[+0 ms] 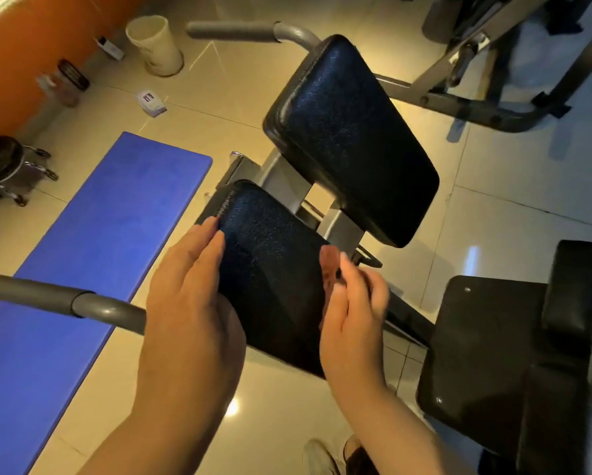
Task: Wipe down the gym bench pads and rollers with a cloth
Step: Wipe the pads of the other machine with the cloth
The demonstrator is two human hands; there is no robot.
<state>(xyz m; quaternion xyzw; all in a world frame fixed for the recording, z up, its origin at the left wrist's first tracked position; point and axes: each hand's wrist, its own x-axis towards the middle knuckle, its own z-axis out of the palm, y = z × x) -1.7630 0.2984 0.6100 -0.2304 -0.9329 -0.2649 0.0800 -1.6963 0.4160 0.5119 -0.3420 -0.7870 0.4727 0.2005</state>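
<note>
Reddish-brown and limp, the cloth (329, 265) is pinched between the thumb and fingers of the right hand (352, 313) at the right edge of the near pad (274, 275), while the left hand (188, 296) is laid flat, fingers straight, along the pad's left edge. The cloth is judged light, soft and easily bunched, so it is best gathered into the palm and pressed flat; the pad's black vinyl looks firm, grained and slick, and is best steadied by its edge. Beyond, the far pad (349, 132) and what looks like a roller (575, 293) at the right are touched by neither hand.
</note>
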